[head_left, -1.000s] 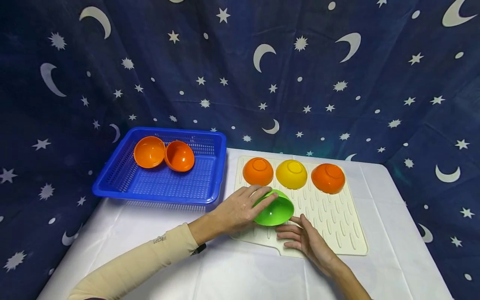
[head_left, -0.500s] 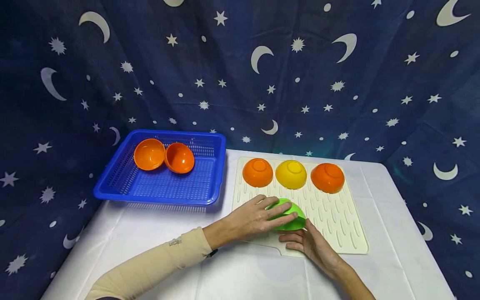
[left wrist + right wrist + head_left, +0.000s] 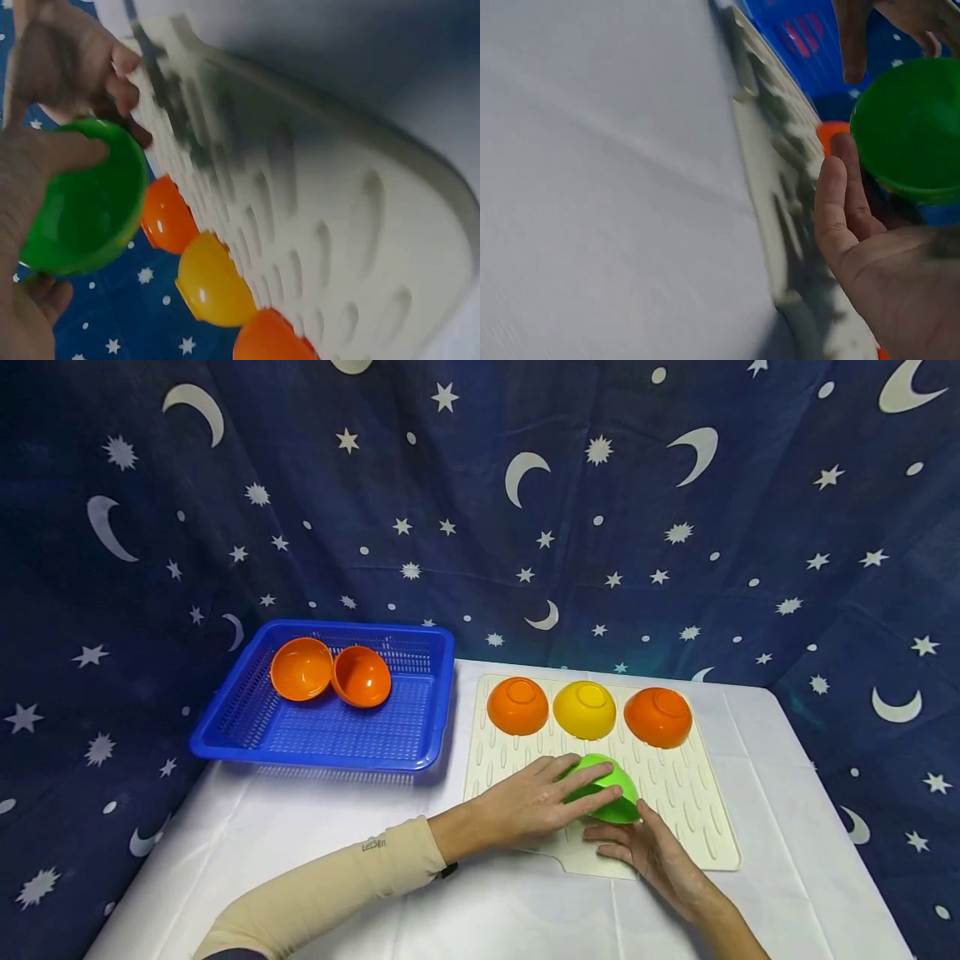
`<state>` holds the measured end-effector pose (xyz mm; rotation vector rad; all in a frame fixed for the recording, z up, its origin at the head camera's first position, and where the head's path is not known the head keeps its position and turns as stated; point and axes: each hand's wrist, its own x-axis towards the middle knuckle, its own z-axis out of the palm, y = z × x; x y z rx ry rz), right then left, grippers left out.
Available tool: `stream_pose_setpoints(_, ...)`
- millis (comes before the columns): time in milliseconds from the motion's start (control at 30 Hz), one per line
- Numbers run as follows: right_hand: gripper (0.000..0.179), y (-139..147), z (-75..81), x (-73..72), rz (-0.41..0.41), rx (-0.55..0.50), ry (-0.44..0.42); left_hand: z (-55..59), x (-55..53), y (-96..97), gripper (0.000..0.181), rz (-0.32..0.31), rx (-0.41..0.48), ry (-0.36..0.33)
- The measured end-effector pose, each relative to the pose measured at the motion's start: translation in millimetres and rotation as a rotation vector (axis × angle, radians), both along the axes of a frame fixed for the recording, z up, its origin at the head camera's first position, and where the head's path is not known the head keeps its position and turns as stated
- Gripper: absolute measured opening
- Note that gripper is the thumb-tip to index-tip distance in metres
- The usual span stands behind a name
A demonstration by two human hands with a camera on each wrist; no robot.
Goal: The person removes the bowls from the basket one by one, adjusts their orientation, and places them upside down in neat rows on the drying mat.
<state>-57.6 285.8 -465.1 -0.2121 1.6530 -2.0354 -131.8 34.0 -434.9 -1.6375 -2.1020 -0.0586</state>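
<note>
Gripping the tilted green bowl (image 3: pixel 621 811) with your left hand (image 3: pixel 528 802), you hold it over the cream ridged mat (image 3: pixel 686 806); your right hand (image 3: pixel 662 860) touches its rim, whether pinching I can't tell.

Table (image 3: pixel 510 914): draped in white cloth (image 3: pixel 780 777), showing either side of my left hand (image 3: pixel 536 802) and right hand (image 3: pixel 662 853).
Basket (image 3: pixel 315 759): blue, left of my left hand and farther out.
Mat (image 3: pixel 686 802): cream, flat, beneath both hands and reaching beyond them.
</note>
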Motion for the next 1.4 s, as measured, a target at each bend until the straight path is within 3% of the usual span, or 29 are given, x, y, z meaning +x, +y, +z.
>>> stream_pose_setpoints(100, 0.053, 5.9, 5.9, 1.4, -0.107, 0.131, 0.037, -1.3, 1.9, 8.0, 0.068, -0.023, 0.043, -0.131)
stream_pose_setpoints(300, 0.041, 18.1, 9.9, 4.7, -0.300, 0.334, 0.115, -3.8, 4.9, 20.3, 0.067, -0.045, 0.106, -0.321)
stream_pose_setpoints(500, 0.041, 28.3, 0.1, 7.4, -0.453, 0.472, 0.220, -2.4, 9.8, 33.1, 0.073, 0.057, 0.062, -0.500)
stream_pose_setpoints(600, 0.049, 30.3, -5.0, 7.3, -0.505, 0.506, 0.264, -2.5, 10.0, 37.0, 0.072, 0.068, 0.075, -0.601)
stream_pose_setpoints(767, 0.057, 31.6, -10.5, 5.5, -0.531, 0.570, 0.304, -4.8, 7.0, 39.4, 0.062, 0.078, 0.098, -0.753)
stream_pose_setpoints(867, 0.059, 33.6, -12.6, 5.2, -0.537, 0.601, 0.299, -6.8, 5.8, 43.1, 0.058, 0.089, 0.112, -0.783)
stream_pose_setpoints(1000, 0.070, 37.2, -13.2, 4.4, -0.543, 0.669, 0.263, -11.5, 5.9, 50.0, 0.056, 0.114, 0.131, -0.828)
stream_pose_setpoints(1200, 0.092, 47.1, -13.1, 4.2, -0.553, 0.750, 0.244, -19.9, 7.3, 64.1, 0.053, 0.116, 0.130, -0.992)
stream_pose_setpoints(1400, 0.103, 56.3, -12.4, 2.8, -0.557, 0.874, 0.154, -24.6, 6.7, 80.2, 0.055, 0.130, 0.146, -1.068)
